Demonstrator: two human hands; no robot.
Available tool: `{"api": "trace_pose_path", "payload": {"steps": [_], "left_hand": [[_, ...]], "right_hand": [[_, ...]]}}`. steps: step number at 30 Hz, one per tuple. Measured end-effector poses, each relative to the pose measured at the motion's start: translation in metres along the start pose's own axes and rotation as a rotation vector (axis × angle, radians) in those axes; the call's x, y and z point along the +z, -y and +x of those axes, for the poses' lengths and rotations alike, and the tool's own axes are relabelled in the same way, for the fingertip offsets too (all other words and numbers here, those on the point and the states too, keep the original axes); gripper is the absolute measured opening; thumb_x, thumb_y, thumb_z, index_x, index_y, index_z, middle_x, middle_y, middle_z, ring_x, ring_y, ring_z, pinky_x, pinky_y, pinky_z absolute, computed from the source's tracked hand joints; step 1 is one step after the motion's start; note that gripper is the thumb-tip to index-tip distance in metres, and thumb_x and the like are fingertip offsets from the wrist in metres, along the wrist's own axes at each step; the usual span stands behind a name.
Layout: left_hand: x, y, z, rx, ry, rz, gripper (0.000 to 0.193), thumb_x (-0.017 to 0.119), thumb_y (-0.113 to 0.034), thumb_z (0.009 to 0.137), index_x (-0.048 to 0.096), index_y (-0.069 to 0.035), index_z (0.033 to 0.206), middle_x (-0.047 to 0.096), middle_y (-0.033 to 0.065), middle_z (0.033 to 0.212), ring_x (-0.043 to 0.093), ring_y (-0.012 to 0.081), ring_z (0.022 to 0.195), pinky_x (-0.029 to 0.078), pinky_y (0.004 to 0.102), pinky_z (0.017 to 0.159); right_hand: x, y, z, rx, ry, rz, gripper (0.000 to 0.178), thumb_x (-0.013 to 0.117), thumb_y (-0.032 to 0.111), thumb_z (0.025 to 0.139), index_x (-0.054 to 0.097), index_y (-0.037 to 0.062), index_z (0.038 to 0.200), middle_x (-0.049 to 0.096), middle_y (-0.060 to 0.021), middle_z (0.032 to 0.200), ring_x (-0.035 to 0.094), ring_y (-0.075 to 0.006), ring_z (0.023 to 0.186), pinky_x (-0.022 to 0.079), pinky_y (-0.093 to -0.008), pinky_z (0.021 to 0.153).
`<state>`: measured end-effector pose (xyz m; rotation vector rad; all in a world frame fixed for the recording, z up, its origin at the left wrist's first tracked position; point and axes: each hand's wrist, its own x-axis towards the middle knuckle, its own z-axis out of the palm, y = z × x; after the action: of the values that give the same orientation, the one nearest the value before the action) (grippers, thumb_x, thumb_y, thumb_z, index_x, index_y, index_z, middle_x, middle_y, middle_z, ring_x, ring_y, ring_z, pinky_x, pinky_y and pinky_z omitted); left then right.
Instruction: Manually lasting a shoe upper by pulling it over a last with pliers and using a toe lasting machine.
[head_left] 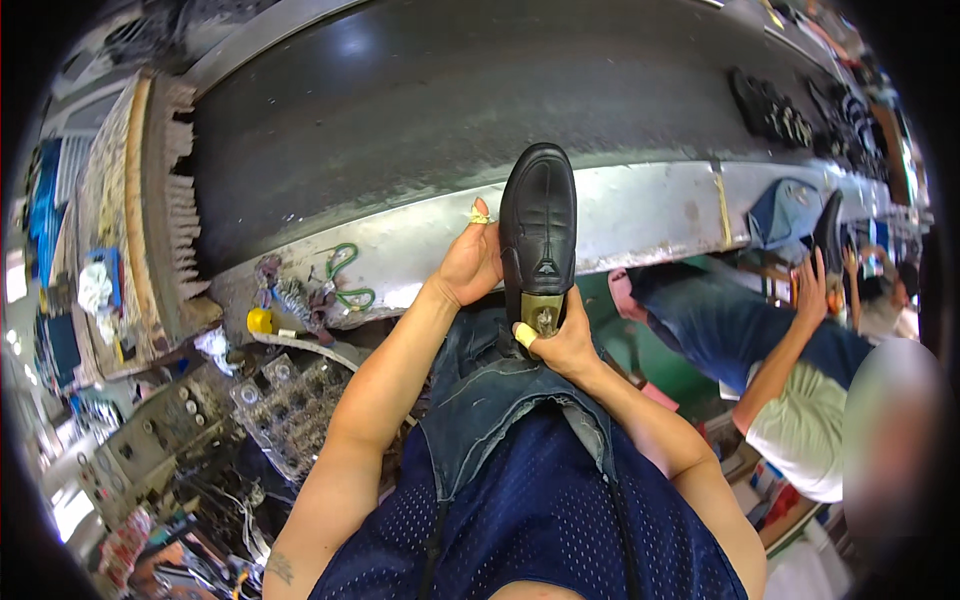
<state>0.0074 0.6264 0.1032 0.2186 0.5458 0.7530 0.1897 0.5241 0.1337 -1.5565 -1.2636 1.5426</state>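
Note:
A black leather shoe (540, 210) points toe away from me, with a yellowish shoe last (541, 312) showing in its heel opening. My right hand (562, 345) is closed around the heel end, its taped thumb lying against the last. At the shoe's left side, my left hand (472, 262) has its palm turned up and its taped thumb stretched out, off the leather. The other left fingers pass behind the shoe and are hidden, so any support they give cannot be seen.
A dark conveyor belt (420, 110) with a metal edge (650, 205) runs across in front. Green-handled scissors (350, 280) and a yellow tape roll (260, 321) lie left. Black shoes (770, 108) stand far right on the belt. A co-worker (800, 410) is close at right.

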Motion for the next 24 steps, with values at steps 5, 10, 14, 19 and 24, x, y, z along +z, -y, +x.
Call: {"api": "trace_pose_path", "payload": {"steps": [5, 10, 14, 19, 24], "left_hand": [[0.018, 0.024, 0.026, -0.126, 0.077, 0.039, 0.091, 0.021, -0.074, 0.1, 0.045, 0.0, 0.148, 0.058, 0.013, 0.142, 0.055, 0.0247, 0.132, 0.042, 0.0438, 0.113], [0.036, 0.037, 0.056, -0.153, 0.084, 0.036, 0.091, 0.021, -0.072, 0.101, 0.043, 0.002, 0.149, 0.056, 0.0165, 0.144, 0.052, 0.0277, 0.135, 0.039, 0.0456, 0.116], [0.053, 0.045, 0.079, -0.186, 0.103, -0.002, 0.091, 0.021, -0.072, 0.101, 0.041, 0.002, 0.15, 0.053, 0.0171, 0.147, 0.051, 0.0286, 0.137, 0.037, 0.0454, 0.118], [0.083, 0.065, 0.117, -0.253, 0.129, -0.009, 0.095, 0.019, -0.076, 0.099, 0.042, 0.001, 0.15, 0.057, 0.0149, 0.144, 0.052, 0.0276, 0.135, 0.037, 0.045, 0.117], [0.067, 0.087, 0.159, -0.274, 0.143, 0.265, 0.094, 0.025, -0.077, 0.098, 0.043, 0.001, 0.148, 0.055, 0.0176, 0.145, 0.052, 0.0278, 0.135, 0.04, 0.0444, 0.114]], "right_hand": [[-0.016, -0.019, -0.019, 0.008, -0.125, 0.082, 0.093, 0.087, 0.014, 0.073, 0.034, -0.0008, 0.148, 0.057, -0.0158, 0.128, 0.058, -0.0234, 0.116, 0.048, -0.0354, 0.099], [-0.042, -0.018, -0.018, 0.003, -0.194, 0.125, 0.09, 0.087, 0.014, 0.073, 0.037, -0.001, 0.146, 0.059, -0.0157, 0.125, 0.06, -0.0237, 0.112, 0.049, -0.0356, 0.097], [-0.068, -0.027, -0.016, -0.052, -0.23, 0.088, 0.09, 0.087, 0.016, 0.073, 0.037, -0.0016, 0.146, 0.059, -0.0162, 0.126, 0.06, -0.0244, 0.112, 0.049, -0.0364, 0.098], [-0.096, -0.05, -0.019, -0.054, -0.349, 0.098, 0.091, 0.088, 0.017, 0.072, 0.038, -0.0022, 0.146, 0.058, -0.0177, 0.127, 0.06, -0.0257, 0.114, 0.048, -0.0371, 0.1], [-0.138, -0.058, -0.015, -0.094, -0.484, 0.194, 0.064, 0.086, 0.009, 0.075, 0.049, 0.0014, 0.127, 0.064, -0.0105, 0.109, 0.064, -0.0195, 0.097, 0.052, -0.0341, 0.088]]}}
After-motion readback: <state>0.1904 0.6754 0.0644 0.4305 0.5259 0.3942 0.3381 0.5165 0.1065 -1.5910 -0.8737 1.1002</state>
